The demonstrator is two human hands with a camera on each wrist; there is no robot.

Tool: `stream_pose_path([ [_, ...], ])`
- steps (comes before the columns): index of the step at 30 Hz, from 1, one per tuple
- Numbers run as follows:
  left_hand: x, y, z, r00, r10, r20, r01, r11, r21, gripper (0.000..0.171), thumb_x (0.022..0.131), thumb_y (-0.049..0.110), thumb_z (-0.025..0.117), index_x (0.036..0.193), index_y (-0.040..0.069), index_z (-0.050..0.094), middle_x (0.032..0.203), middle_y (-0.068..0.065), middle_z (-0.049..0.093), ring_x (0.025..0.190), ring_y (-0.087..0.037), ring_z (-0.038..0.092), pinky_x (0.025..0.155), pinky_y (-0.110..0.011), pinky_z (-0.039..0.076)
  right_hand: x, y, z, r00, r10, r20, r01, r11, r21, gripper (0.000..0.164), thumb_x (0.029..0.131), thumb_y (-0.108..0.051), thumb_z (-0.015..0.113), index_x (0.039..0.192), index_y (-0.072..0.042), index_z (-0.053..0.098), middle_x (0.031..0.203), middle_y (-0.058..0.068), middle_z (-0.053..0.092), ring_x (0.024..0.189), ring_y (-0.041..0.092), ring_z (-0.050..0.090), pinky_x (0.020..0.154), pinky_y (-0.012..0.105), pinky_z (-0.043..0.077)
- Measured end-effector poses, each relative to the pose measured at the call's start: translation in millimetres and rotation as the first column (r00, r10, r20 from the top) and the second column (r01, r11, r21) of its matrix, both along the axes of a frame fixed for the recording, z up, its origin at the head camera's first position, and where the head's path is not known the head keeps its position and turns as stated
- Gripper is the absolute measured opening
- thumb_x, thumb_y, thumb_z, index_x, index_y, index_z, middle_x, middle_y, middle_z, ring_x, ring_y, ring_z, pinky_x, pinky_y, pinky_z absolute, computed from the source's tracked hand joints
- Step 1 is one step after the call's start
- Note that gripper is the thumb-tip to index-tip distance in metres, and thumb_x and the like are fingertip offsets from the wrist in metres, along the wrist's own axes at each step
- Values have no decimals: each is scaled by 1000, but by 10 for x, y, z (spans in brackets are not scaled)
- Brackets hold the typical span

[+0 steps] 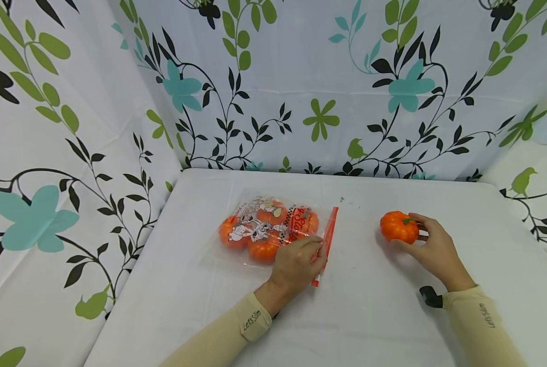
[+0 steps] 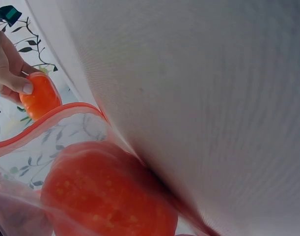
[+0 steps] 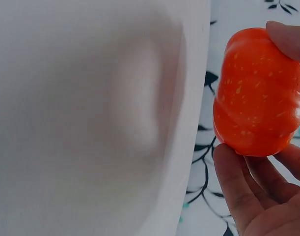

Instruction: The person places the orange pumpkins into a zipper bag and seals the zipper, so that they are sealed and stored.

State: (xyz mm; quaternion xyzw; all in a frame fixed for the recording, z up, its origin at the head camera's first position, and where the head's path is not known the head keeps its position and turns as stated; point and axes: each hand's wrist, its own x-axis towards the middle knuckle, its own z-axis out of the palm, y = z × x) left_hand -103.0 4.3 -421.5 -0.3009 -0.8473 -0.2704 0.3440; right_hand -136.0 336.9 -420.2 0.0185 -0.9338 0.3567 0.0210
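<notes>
Holding orange pumpkin (image 1: pixel 396 228) in right hand (image 1: pixel 438 252), thumb opposite fingers, toward right of table (image 1: pixel 360 311). Can see green stem (image 1: pixel 410 220), reaching toward fingers; can't see pumpkin's underside. Shows raised above tabletop in right wrist view, with right hand itself cut off at that view's edge.

Pinching clear bag (image 1: pixel 280 232) with left hand (image 1: pixel 296 262), fingers curled narrow at red strip (image 1: pixel 332 234), left of centre on table, well apart from orange pumpkin. Can't make out exact fingertip contact, blocked by back of hand. Count at least four bagged pumpkins (image 1: pixel 261 251); can't confirm total, overlapped by black-and-white print (image 1: pixel 258 232) and red label (image 1: pixel 298 224), plus left hand at near side. Can't read label lettering fully. Can barely trace bag's transparent left end against white table.

In left wrist view, looking close at one bagged pumpkin behind hazy plastic, cut off at bottom. Also spotting right hand and orange pumpkin there, small, at far left.

Lose both sleeves (image 1: pixel 479 321) at near edge. Note dark object (image 1: pixel 431 296) beside right cuff, partly hidden; can't identify. Find leaf-printed cloth (image 1: pixel 296 56) beyond table's far edge, cut off at top.
</notes>
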Motion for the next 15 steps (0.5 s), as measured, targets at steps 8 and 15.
stream_pose_path([
  [8,-7,-5,-9,1000,13,5,-13,1000,10,8,82,9,78,88,5,79,92,-1,76,80,-10,73,69,-19,57,-2,-279,-27,993,118,-6,-119,993,-24,86,85,-35,83,149,3,40,142,28,45,124,45,48,97,58,49],
  [15,-10,-1,-2,1000,9,2,-9,1000,13,8,82,9,78,88,5,79,92,-1,76,80,-10,73,68,-20,57,-4,-499,-133,986,168,8,-167,985,-38,87,82,-43,84,147,-1,45,140,23,49,117,40,56,93,53,54],
])
